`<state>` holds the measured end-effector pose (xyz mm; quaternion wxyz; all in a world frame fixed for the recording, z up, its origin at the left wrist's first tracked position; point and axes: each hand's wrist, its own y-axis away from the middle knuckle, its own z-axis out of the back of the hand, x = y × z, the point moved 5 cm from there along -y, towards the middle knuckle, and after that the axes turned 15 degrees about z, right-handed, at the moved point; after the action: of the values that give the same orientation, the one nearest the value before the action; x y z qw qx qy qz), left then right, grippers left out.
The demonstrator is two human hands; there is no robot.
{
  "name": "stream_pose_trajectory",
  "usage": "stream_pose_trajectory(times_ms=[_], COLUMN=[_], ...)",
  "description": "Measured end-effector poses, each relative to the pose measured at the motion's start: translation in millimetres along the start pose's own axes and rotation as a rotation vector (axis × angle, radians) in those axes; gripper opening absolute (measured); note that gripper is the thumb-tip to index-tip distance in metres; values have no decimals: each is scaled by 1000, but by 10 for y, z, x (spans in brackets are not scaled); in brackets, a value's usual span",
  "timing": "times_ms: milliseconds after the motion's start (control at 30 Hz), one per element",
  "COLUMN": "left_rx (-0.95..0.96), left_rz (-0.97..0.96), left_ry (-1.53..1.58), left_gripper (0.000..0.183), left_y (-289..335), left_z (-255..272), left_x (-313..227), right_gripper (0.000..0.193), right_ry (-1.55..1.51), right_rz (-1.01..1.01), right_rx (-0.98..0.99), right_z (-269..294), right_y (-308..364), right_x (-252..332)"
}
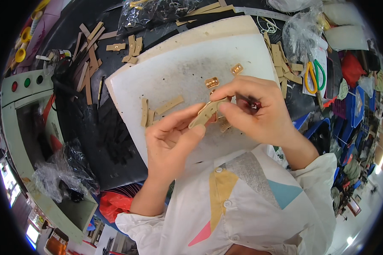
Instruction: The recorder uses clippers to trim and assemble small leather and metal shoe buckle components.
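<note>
Held strap: a short tan strap (206,114) with small dark holes, slanting between both hands above the white board (130,95).
Left hand: the left hand (168,138) pinches the strap's lower end, thumb on the near face, fingers behind.
Right hand: the right hand (259,110) grips the upper end between thumb and forefinger, its other fingers curled inward.
Step in hand: probably the fitting of strap to metal plate, judged from the two-handed pinch and the parts nearby.
Next move: seems to call for a steady left pinch while the right thumb lines up or presses the upper end.
Gold plates: one gold plate (211,82) lies just beyond the fingers, another gold plate (237,69) farther off.
Loose straps: a few tan strips (169,104) rest on the board, left of the held strap.
Outer table: a strap heap (89,59) at left; scissors (312,76) with yellow and green handles at right.
Hidden: the held strap's far face, so a plate behind it cannot be confirmed; gold pieces under the right hand show only partly.
Hard to make out: a dark red patch inside the right hand's curled fingers.
</note>
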<state>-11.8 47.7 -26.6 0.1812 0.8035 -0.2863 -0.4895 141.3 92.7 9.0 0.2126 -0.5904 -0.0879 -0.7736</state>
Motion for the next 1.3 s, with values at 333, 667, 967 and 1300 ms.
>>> stream_pose_trajectory(times_ms=[333,667,967,1300], left_rx=[-74,-155,-265,-738], left_rz=[91,54,-112,-836], left_ry=[-117,52,-314,-1117], left_gripper=[23,20,19,17], left_y=[-13,14,-54,-686], left_z=[64,11,90,849], left_x=[56,39,14,-838], right_gripper=[32,29,26,32], right_ry=[579,647,-590,650], right_rz=[439,581,-444,432], right_rx=[-85,-120,143,197], right_z=[-55,-170,-89,-107], right_y=[87,351,241,-84], right_x=[223,182,-416,-526])
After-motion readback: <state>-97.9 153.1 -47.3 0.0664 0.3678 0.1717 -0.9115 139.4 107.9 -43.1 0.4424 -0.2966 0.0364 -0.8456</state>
